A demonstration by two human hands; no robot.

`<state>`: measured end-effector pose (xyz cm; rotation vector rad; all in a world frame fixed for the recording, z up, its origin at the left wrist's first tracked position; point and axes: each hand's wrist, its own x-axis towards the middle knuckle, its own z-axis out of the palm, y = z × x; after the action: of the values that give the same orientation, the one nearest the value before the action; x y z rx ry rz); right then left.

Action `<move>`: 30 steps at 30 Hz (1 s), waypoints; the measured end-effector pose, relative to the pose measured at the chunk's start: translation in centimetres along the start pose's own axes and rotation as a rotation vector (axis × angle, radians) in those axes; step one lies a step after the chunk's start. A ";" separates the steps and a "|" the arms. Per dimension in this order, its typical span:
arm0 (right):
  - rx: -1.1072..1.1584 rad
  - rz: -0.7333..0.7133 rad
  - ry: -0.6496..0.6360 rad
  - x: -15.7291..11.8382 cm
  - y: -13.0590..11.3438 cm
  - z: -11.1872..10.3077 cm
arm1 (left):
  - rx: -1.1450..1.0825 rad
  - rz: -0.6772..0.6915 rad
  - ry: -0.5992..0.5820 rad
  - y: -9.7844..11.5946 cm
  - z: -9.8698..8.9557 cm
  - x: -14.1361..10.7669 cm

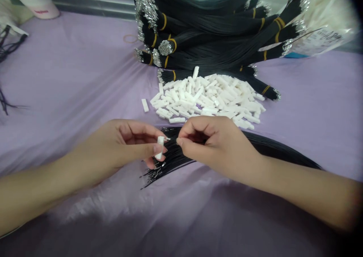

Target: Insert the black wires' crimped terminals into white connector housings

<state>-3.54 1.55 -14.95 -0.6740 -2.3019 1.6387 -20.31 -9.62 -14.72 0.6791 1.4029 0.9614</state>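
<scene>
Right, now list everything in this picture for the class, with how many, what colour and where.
held block: one, white, left fingers
held wire: one, silver tip, right fingertips
loose wires: many, black, beneath hands
block pile: many, white, beyond hands
lone block: one, white, left of pile
wire bundles: several, black, yellow bands, behind pile
rubber band: one, tan, left of bundles
container: one, white, upper left
cords: several, black, left edge
bag: one, see-through, upper right
cloth: one, purple, underneath
slats: several, grey, back
left hand: one, bare, centre-left
right hand: one, bare, centre-right
</scene>
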 end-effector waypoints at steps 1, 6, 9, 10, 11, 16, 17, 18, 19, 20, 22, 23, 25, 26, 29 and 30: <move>0.000 -0.013 -0.003 0.0 0.1 0.0 | 0.009 -0.001 0.000 0.0 0.0 0.0; -0.034 -0.074 -0.012 -0.1 0.3 0.3 | 0.053 -0.059 0.007 0.4 0.3 -0.1; -0.050 -0.078 -0.011 -0.2 0.1 0.2 | 0.061 -0.060 0.009 0.5 0.3 -0.1; -0.054 -0.078 -0.012 -0.2 0.0 0.2 | 0.066 -0.055 0.013 0.5 0.3 -0.1; -0.058 -0.080 -0.012 -0.1 0.0 0.2 | 0.067 -0.049 0.018 0.4 0.3 0.0; -0.120 -0.075 -0.036 0.0 -0.3 0.2 | 0.064 -0.028 0.011 0.2 0.4 0.0; -0.139 -0.069 -0.048 0.1 -0.3 0.3 | 0.068 -0.024 0.010 0.1 0.4 0.0; -0.155 -0.065 -0.059 0.1 -0.3 0.3 | 0.075 -0.021 0.010 0.1 0.4 0.0; -0.170 -0.066 -0.065 0.2 -0.3 0.4 | 0.084 -0.018 0.013 0.0 0.4 0.0; -0.180 -0.071 -0.064 0.2 -0.4 0.5 | 0.089 -0.015 0.012 0.0 0.4 0.0; -0.197 -0.085 -0.052 0.3 -0.4 0.6 | 0.089 -0.008 0.004 -0.1 0.4 0.0; -0.209 -0.090 -0.045 0.3 -0.4 0.6 | 0.082 -0.006 -0.002 -0.1 0.4 0.1; -0.260 -0.107 -0.041 0.3 -0.4 0.6 | 0.052 -0.002 -0.005 -0.2 0.3 0.2; -0.308 -0.139 -0.024 0.2 -0.4 0.5 | 0.032 0.004 -0.009 -0.3 0.3 0.3; -0.526 -0.372 0.114 -0.4 -0.6 0.4 | -0.064 0.052 -0.011 -0.4 0.1 0.5; -0.594 -0.463 0.139 -0.7 -0.7 0.3 | -0.106 0.072 0.001 -0.4 0.0 0.6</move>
<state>-3.29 0.75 -14.34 -0.2979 -2.5860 0.6884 -20.31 -9.27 -15.38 0.6530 1.3253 1.0850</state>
